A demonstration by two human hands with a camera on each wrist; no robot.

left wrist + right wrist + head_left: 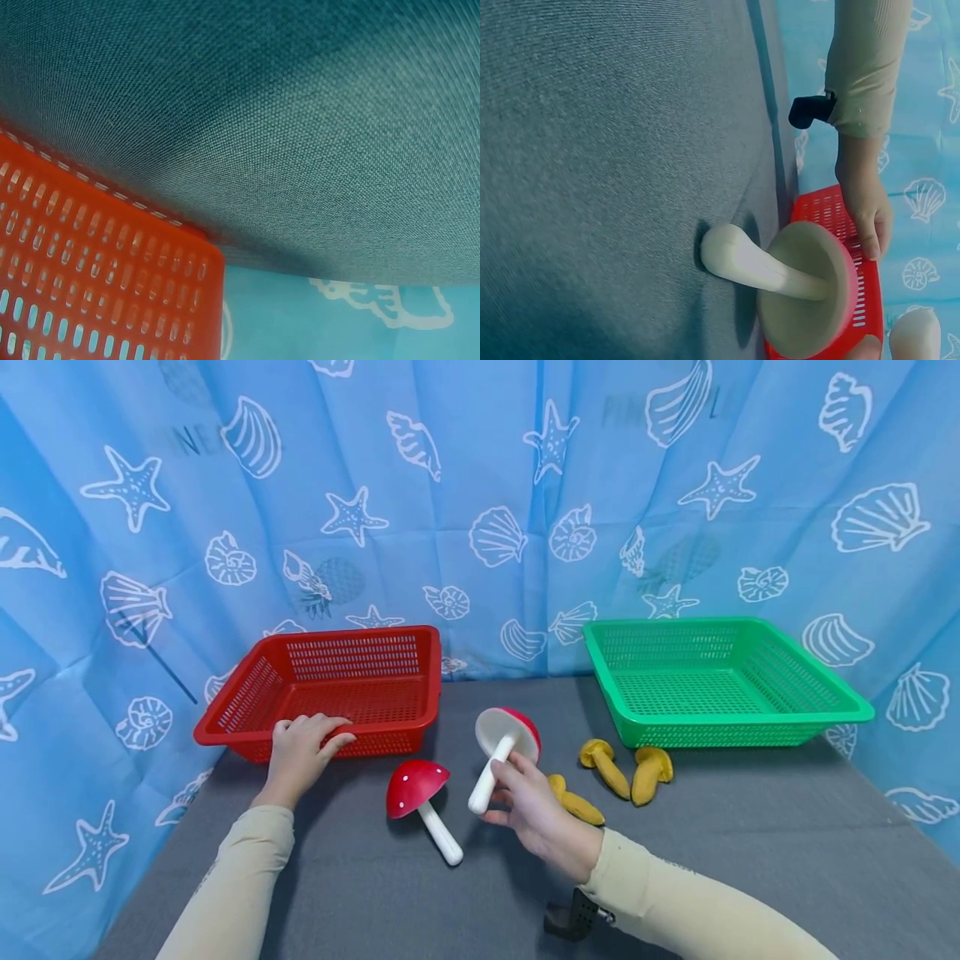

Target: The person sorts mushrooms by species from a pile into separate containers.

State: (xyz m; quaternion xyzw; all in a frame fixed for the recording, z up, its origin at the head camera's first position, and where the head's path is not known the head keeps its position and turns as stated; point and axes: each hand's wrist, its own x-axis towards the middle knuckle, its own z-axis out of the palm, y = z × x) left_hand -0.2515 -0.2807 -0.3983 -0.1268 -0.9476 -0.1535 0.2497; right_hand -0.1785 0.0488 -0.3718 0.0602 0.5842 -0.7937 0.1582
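Note:
My left hand [302,756] grips the near rim of a red basket [318,735], thumb outside the wall; the right wrist view also shows this hold. Between the fingers of my right hand [540,814] is the white stem of a red-capped toy mushroom [486,783], its pale underside facing left. To the left a second red mushroom [417,787] with white dots lies on the grey table; its stem and underside fill much of the right wrist view [799,300]. Partly behind my right hand lies a yellow-brown mushroom [581,808].
Two more yellow-brown mushrooms [606,767] lie before a green basket [712,720] at the back right. Behind both baskets hangs a blue curtain [450,543] printed with shells and starfish. A black wrist device [573,917] hangs under my right forearm.

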